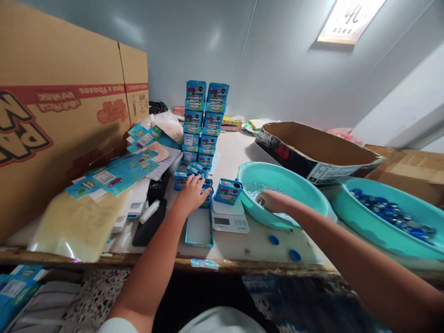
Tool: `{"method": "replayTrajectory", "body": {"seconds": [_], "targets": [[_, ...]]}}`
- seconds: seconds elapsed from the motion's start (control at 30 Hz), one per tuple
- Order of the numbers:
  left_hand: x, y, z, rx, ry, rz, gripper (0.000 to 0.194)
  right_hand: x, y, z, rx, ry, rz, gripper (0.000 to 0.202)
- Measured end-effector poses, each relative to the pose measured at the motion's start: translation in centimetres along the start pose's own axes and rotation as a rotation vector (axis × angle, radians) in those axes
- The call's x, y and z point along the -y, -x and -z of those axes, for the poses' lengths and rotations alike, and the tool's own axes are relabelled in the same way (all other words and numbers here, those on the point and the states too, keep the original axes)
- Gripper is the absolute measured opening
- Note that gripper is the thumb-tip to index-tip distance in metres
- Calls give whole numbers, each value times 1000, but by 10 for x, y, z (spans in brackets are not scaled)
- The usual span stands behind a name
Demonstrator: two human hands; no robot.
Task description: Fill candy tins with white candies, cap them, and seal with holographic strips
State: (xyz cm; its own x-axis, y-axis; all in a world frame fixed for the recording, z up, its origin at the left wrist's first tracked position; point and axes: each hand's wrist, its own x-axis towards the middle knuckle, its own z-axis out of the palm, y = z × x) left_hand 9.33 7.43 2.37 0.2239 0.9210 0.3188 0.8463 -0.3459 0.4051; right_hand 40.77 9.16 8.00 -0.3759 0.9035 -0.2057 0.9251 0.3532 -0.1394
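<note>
Fingers apart, my left hand (193,193) rests over small blue boxes (181,179) near the foot of two tall stacks of blue boxes (194,118). Just in front of it lies an open shallow blue tray (199,226) with a pale inside. A single blue box (228,191) stands on a white scale (229,222) between my hands. My right hand (270,200) is closed inside a turquoise basin (287,185), at the small clear pieces in it; what its curled fingers hold is hidden.
A second turquoise basin (350,210) with blue and silver discs is at the right. Behind is an open black carton (291,155). Flat printed cards (114,175) and a large cardboard box (69,115) fill the left. Two blue caps (294,255) lie near the table's front edge (166,262).
</note>
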Motion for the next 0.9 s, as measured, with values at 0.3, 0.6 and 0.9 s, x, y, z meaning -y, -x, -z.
{"method": "replayTrajectory", "body": {"seconds": [0.3, 0.6, 0.9], "targets": [[1, 2, -4, -23, 22, -6, 53, 16, -14, 33, -35, 61, -111, 19], [-4, 2, -4, -9, 6, 3, 52, 56, -16, 77, -197, -58, 122, 19], [-3, 1, -2, -11, 30, 12, 51, 71, -46, 67, -96, 147, 211, 20]]}}
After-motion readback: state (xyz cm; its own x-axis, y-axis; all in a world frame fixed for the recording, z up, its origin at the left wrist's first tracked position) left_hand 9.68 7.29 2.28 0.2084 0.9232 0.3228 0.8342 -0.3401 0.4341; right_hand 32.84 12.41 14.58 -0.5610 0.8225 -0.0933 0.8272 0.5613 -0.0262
